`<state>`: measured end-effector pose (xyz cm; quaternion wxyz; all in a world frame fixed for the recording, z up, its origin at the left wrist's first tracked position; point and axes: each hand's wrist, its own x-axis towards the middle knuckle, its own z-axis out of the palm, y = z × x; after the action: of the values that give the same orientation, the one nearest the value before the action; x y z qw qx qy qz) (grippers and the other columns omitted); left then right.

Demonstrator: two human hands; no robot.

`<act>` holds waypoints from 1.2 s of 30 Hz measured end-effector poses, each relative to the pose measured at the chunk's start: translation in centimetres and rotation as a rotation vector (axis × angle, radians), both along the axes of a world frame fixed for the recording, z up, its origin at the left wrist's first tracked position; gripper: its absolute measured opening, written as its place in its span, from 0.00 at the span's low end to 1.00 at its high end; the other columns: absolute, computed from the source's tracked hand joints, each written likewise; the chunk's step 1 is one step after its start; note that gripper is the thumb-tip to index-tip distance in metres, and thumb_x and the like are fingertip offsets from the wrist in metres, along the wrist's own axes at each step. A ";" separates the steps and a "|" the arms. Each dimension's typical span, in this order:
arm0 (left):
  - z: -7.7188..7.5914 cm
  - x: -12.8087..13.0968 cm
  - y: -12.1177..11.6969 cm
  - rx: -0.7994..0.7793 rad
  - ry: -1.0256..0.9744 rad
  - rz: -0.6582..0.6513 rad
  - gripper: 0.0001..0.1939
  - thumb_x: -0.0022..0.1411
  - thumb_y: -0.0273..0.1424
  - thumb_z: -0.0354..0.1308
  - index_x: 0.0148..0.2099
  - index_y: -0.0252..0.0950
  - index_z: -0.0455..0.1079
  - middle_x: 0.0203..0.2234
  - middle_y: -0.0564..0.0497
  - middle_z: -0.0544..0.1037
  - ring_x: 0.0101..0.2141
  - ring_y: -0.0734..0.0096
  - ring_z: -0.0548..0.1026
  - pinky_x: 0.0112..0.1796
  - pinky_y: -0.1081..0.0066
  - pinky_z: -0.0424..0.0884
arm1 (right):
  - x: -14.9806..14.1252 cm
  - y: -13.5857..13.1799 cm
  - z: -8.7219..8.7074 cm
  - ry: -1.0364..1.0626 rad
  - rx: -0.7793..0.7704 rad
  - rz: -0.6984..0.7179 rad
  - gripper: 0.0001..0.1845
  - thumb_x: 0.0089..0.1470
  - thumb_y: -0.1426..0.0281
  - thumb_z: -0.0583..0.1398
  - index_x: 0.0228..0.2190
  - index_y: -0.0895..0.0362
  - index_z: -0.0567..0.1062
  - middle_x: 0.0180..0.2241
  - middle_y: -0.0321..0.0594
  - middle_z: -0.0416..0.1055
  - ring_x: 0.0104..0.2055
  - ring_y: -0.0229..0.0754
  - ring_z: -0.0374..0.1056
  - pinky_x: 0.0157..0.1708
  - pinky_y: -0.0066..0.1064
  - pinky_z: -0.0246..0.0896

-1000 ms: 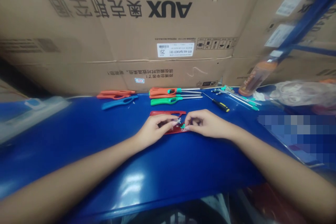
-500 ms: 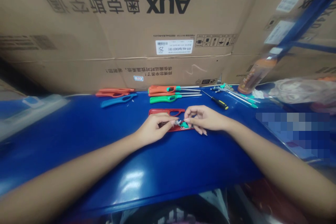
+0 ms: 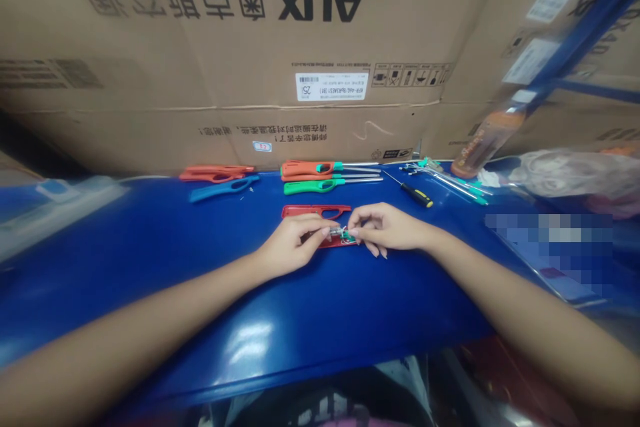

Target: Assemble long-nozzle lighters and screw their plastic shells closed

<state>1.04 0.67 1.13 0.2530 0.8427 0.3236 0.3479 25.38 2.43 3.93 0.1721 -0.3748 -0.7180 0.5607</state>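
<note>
A red plastic lighter shell (image 3: 315, 212) lies flat on the blue table (image 3: 310, 307) in front of me. My left hand (image 3: 290, 245) rests on its left part, fingers pinched on a small metal piece (image 3: 336, 232) at its middle. My right hand (image 3: 387, 227) meets it from the right, thumb and forefinger pinched on a small green part (image 3: 349, 236) over the shell, the other fingers curled down to the table. The two fingertips almost touch.
Behind the shell lie orange and green long-nosed lighters (image 3: 320, 177), orange (image 3: 217, 173) and blue (image 3: 223, 188) shell halves, a yellow-and-black screwdriver (image 3: 417, 195) and thin metal tubes (image 3: 450, 183). Large cardboard boxes (image 3: 250, 47) wall the back. A plastic bag (image 3: 575, 177) sits right.
Both hands stay over the red shell; the right hand's fingers have shifted slightly on the green part and drawn closer to the left fingertips. The view has drifted a little.
</note>
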 end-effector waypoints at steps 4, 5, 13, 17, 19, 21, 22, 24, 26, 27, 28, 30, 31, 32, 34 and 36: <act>0.2 0.0 0.1 -0.042 -0.010 0.007 0.16 0.71 0.34 0.52 0.50 0.34 0.79 0.37 0.44 0.83 0.37 0.65 0.79 0.41 0.68 0.73 | 0.1 0.1 -0.4 0.051 0.004 -0.002 0.16 0.57 0.58 0.64 0.34 0.58 0.70 0.17 0.27 0.68 0.14 0.30 0.65 0.14 0.19 0.63; 0.2 0.0 0.1 -0.049 -0.010 0.006 0.16 0.71 0.34 0.52 0.50 0.34 0.79 0.37 0.45 0.83 0.36 0.65 0.79 0.40 0.68 0.73 | 0.1 0.2 -0.6 0.062 0.008 -0.005 0.16 0.57 0.58 0.64 0.34 0.58 0.70 0.17 0.28 0.68 0.14 0.30 0.65 0.13 0.19 0.63; 0.2 0.0 0.2 -0.073 -0.025 0.004 0.16 0.71 0.35 0.53 0.49 0.35 0.79 0.37 0.45 0.83 0.36 0.65 0.79 0.40 0.68 0.74 | 0.3 0.3 -1.2 0.068 0.045 -0.007 0.17 0.56 0.57 0.64 0.33 0.59 0.71 0.20 0.29 0.70 0.13 0.30 0.65 0.11 0.20 0.59; 0.0 0.0 0.3 -0.099 -0.026 0.001 0.16 0.71 0.34 0.53 0.49 0.34 0.79 0.39 0.44 0.84 0.38 0.64 0.80 0.42 0.67 0.74 | 0.2 0.3 -1.2 0.070 0.052 -0.011 0.17 0.57 0.57 0.64 0.33 0.59 0.70 0.19 0.29 0.69 0.13 0.30 0.65 0.11 0.19 0.58; -0.1 0.0 0.3 -0.096 -0.031 -0.005 0.15 0.70 0.34 0.53 0.49 0.34 0.79 0.41 0.44 0.84 0.40 0.64 0.81 0.43 0.67 0.74 | 0.2 0.3 -1.2 0.073 0.051 -0.016 0.18 0.56 0.57 0.64 0.33 0.59 0.71 0.19 0.29 0.69 0.13 0.30 0.64 0.11 0.19 0.58; -0.1 0.1 0.3 -0.080 -0.027 -0.008 0.15 0.70 0.33 0.53 0.49 0.35 0.79 0.42 0.45 0.84 0.40 0.63 0.81 0.45 0.66 0.75 | 0.2 0.3 -1.3 0.072 0.052 -0.018 0.18 0.56 0.56 0.65 0.33 0.59 0.71 0.19 0.29 0.69 0.13 0.30 0.64 0.11 0.20 0.58; -0.1 0.1 0.3 -0.071 -0.023 -0.008 0.15 0.70 0.33 0.54 0.49 0.35 0.79 0.42 0.45 0.84 0.40 0.63 0.81 0.45 0.67 0.75 | 0.2 0.3 -1.3 0.069 0.053 -0.019 0.18 0.56 0.56 0.65 0.33 0.59 0.71 0.19 0.29 0.69 0.13 0.30 0.64 0.11 0.20 0.58; -0.2 0.1 0.3 -0.054 -0.016 -0.003 0.15 0.70 0.33 0.54 0.49 0.36 0.80 0.41 0.45 0.84 0.40 0.64 0.81 0.44 0.67 0.75 | 0.3 0.3 -1.4 0.064 0.059 -0.021 0.19 0.56 0.55 0.65 0.33 0.59 0.71 0.18 0.29 0.69 0.13 0.31 0.64 0.11 0.20 0.58; -0.3 0.1 0.3 -0.044 -0.014 0.004 0.15 0.69 0.33 0.54 0.49 0.36 0.80 0.41 0.45 0.84 0.40 0.64 0.81 0.44 0.67 0.75 | 0.3 0.3 -1.4 0.065 0.067 -0.021 0.19 0.56 0.55 0.65 0.33 0.59 0.71 0.19 0.30 0.69 0.13 0.31 0.64 0.11 0.21 0.58; -0.3 0.1 0.3 -0.043 -0.012 0.004 0.14 0.69 0.33 0.54 0.49 0.36 0.80 0.41 0.45 0.84 0.40 0.63 0.81 0.43 0.67 0.76 | 0.3 0.3 -1.4 0.068 0.070 -0.020 0.19 0.56 0.55 0.64 0.33 0.59 0.71 0.19 0.30 0.69 0.13 0.31 0.64 0.11 0.21 0.58; -0.4 0.1 0.3 -0.046 -0.007 0.001 0.14 0.69 0.33 0.55 0.49 0.36 0.80 0.41 0.45 0.84 0.40 0.63 0.81 0.43 0.67 0.76 | 0.2 0.3 -1.4 0.073 0.075 -0.021 0.19 0.56 0.55 0.64 0.33 0.59 0.71 0.19 0.30 0.69 0.13 0.30 0.64 0.11 0.21 0.58; -0.5 0.1 0.3 -0.059 0.002 -0.009 0.15 0.69 0.33 0.55 0.50 0.36 0.80 0.42 0.45 0.84 0.40 0.63 0.81 0.43 0.67 0.76 | 0.1 0.1 -1.5 0.078 0.092 -0.027 0.19 0.57 0.55 0.63 0.32 0.59 0.71 0.19 0.30 0.69 0.13 0.30 0.63 0.11 0.20 0.58; -0.5 0.1 0.3 -0.065 0.003 -0.013 0.15 0.69 0.33 0.55 0.50 0.36 0.80 0.42 0.45 0.84 0.40 0.63 0.82 0.43 0.67 0.76 | 0.1 0.1 -1.5 0.077 0.103 -0.032 0.18 0.57 0.55 0.63 0.32 0.59 0.71 0.18 0.30 0.68 0.13 0.30 0.63 0.11 0.20 0.57; -0.6 0.1 0.3 -0.069 -0.001 -0.010 0.15 0.69 0.33 0.55 0.50 0.36 0.80 0.42 0.45 0.84 0.40 0.63 0.82 0.43 0.67 0.76 | 0.0 0.0 -1.6 0.078 0.114 -0.039 0.18 0.57 0.55 0.63 0.31 0.59 0.71 0.18 0.30 0.68 0.13 0.30 0.63 0.11 0.21 0.57; -0.6 0.1 0.4 -0.076 -0.022 0.006 0.14 0.69 0.34 0.55 0.49 0.36 0.80 0.42 0.45 0.84 0.40 0.62 0.82 0.44 0.66 0.76 | -0.1 -0.2 -1.6 0.088 0.128 -0.060 0.18 0.56 0.55 0.64 0.30 0.59 0.71 0.18 0.30 0.68 0.13 0.31 0.63 0.11 0.21 0.57; -0.6 0.1 0.4 -0.095 -0.053 0.026 0.14 0.69 0.34 0.55 0.48 0.35 0.80 0.42 0.45 0.84 0.41 0.62 0.82 0.45 0.66 0.76 | -0.2 -0.3 -1.7 0.107 0.119 -0.082 0.19 0.55 0.55 0.65 0.30 0.59 0.71 0.18 0.31 0.69 0.13 0.30 0.63 0.11 0.21 0.57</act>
<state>1.16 1.04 0.51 0.2964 0.8160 0.3439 0.3577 25.15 2.17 2.22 0.2549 -0.3627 -0.7239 0.5287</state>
